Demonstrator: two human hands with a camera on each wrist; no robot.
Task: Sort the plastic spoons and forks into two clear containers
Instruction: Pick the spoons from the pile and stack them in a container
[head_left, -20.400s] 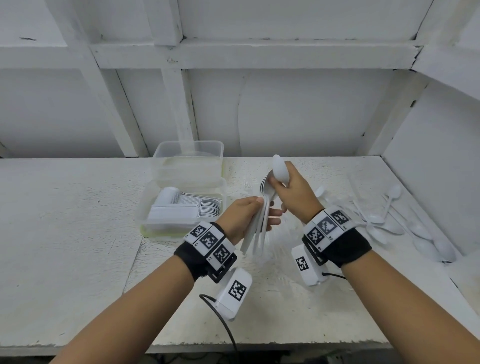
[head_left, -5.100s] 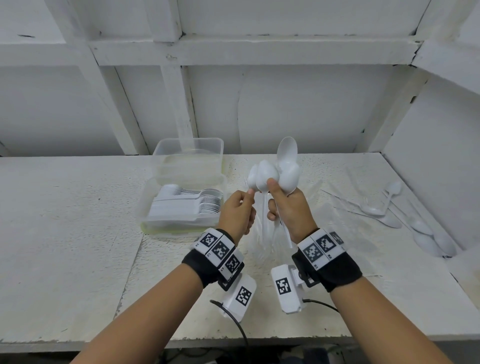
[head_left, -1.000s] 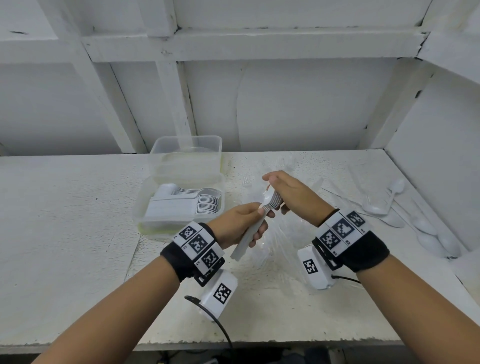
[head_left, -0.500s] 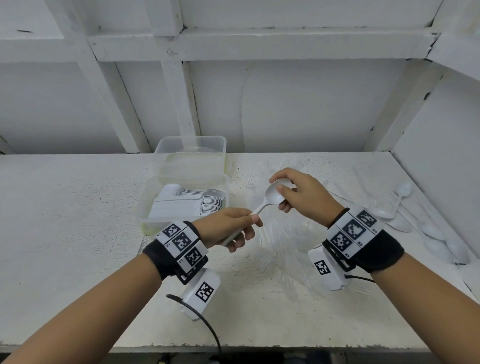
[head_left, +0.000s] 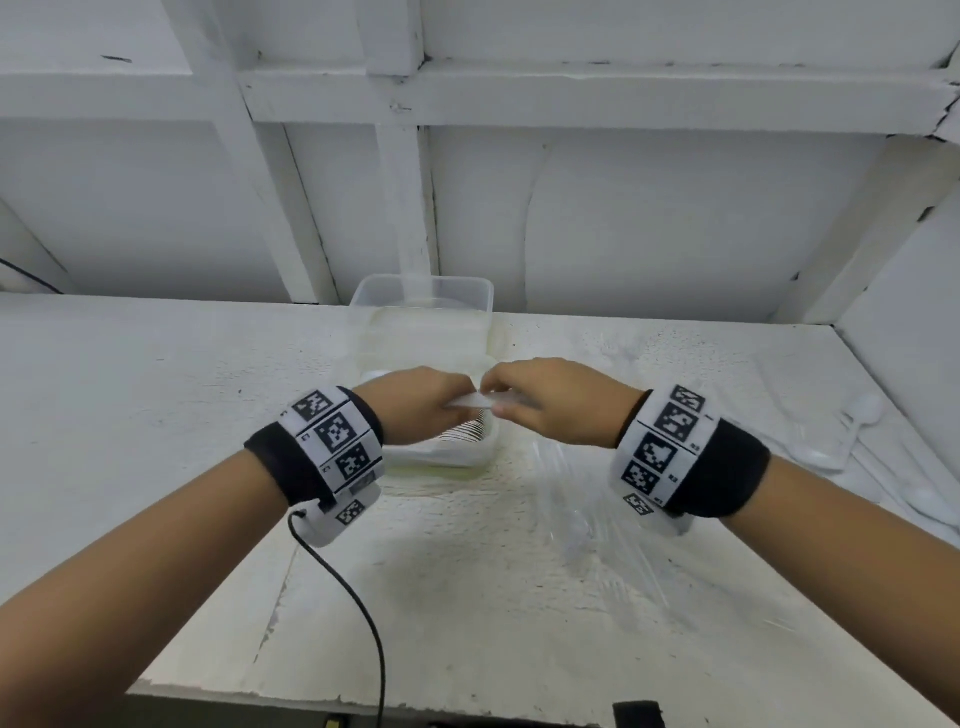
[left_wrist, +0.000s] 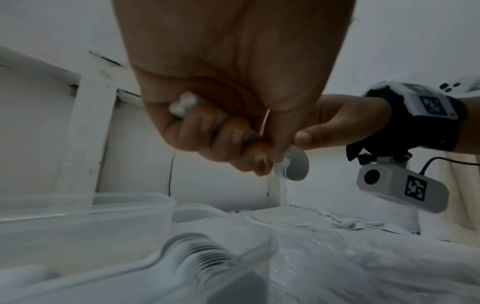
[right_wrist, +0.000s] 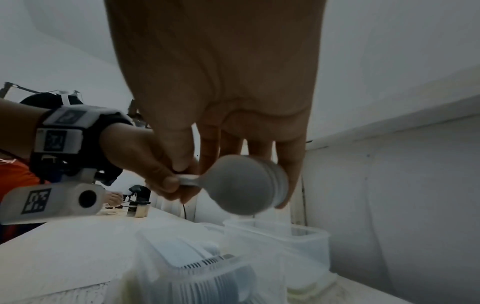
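A stack of white plastic spoons (head_left: 475, 401) lies level between both hands, just above the near clear container (head_left: 441, 457). My left hand (head_left: 447, 408) grips the handles (left_wrist: 182, 107) in a curled fist. My right hand (head_left: 498, 402) pinches the bowl end (right_wrist: 241, 183), thumb on the neck and fingers behind the bowls. The near container holds a row of stacked white cutlery (right_wrist: 205, 265) with tines showing. Behind it stands the far clear container (head_left: 421, 312), which looks empty. My hands hide most of the near container in the head view.
Several loose white spoons (head_left: 860, 413) lie at the table's right side near the wall. A sheet of clear plastic wrap (head_left: 597, 514) lies crumpled right of the containers. A black cable (head_left: 358, 613) hangs from the left wrist over the table's front edge.
Both hands have carried the spoon stack forward and left, from above the plastic wrap to just over the near container. The stack has turned level.
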